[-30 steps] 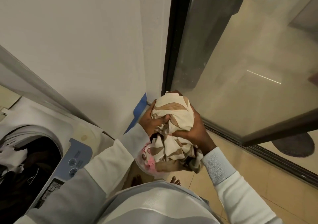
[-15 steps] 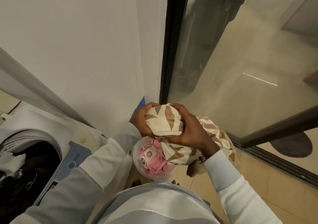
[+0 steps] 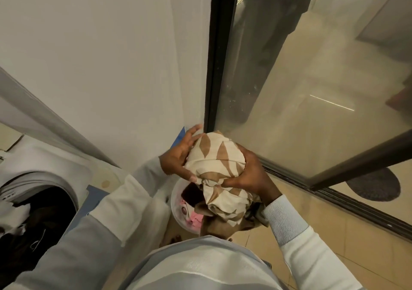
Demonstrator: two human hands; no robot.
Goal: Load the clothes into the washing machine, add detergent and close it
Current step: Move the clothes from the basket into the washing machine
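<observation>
White wall (image 3: pixel 100 55) and a dark-framed glass door (image 3: pixel 312 89) close off this corner, with tan floor (image 3: pixel 334 234) tiles underfoot. At the left stands the washing machine (image 3: pixel 44 156), lid up, some laundry in its dark drum. The person holds a cream, leaf-patterned cloth bundle (image 3: pixel 214 156) in the air above a pale basin (image 3: pixel 176 209) with pink clothes (image 3: pixel 196 217) in it. The left hand (image 3: pixel 180 156) lies spread and fairly flat against the bundle's side, thumb tucked beneath. The right hand (image 3: pixel 249 173) has its fingers curled round the twisted lower part. A loose tail of the cloth hangs down toward the basin. To my eye the job now is carrying it over to the drum. I'd gather that tail first, keep both hands under the weight, and swing left clear of the machine's rim before letting go.
</observation>
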